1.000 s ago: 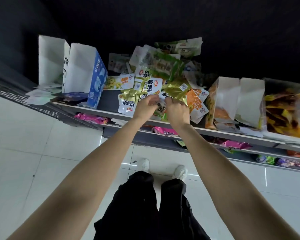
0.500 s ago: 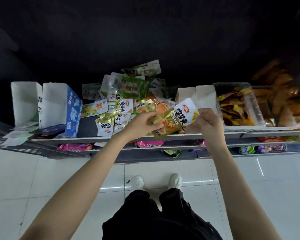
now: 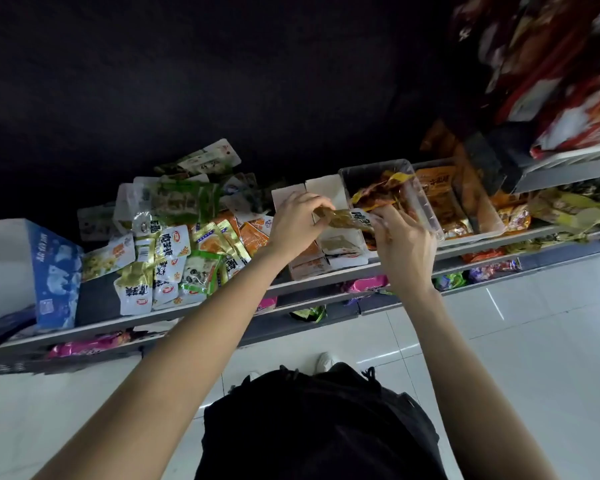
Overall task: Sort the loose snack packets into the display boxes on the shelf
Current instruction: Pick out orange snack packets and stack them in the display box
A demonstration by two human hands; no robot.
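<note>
Both hands grip gold packet | label unreadable | above white box

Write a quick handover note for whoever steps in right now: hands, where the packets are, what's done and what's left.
Left hand and right hand both grip one gold snack packet, held over the white cardboard display box, not yet dropped in. That box already holds a few packets; the clear plastic bin beside it holds orange ones. Left: place this packet, then sort the loose pile lying on the shelf.
</note>
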